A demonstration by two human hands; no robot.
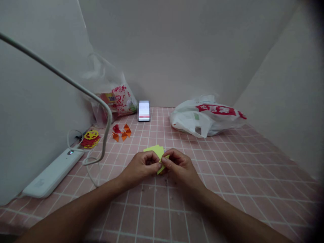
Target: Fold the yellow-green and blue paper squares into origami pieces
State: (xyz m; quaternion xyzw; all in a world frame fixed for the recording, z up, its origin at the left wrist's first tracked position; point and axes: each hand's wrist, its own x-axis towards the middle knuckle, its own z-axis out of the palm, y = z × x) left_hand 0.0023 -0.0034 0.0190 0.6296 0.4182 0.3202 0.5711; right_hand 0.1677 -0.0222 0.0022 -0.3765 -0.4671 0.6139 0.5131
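At the middle of the pink tiled surface, my left hand (144, 163) and my right hand (179, 163) meet, both closed on one small folded piece of yellow paper (162, 168). Thumbs and fingertips pinch it from either side; part of it is hidden by the fingers. Just behind my left hand lie more yellow paper sheets (156, 149), flat and overlapping. Farther back and to the left sit several small folded orange paper pieces (124, 136) and a red folded piece (116, 128).
A white power strip (53, 173) lies at the left with a looping pale cable (106, 111) over it. Red and yellow cut-outs (91, 136) are near its far end. Behind stand a filled plastic bag (113, 98), a lit phone (144, 111) and a white plastic bag (187, 118).
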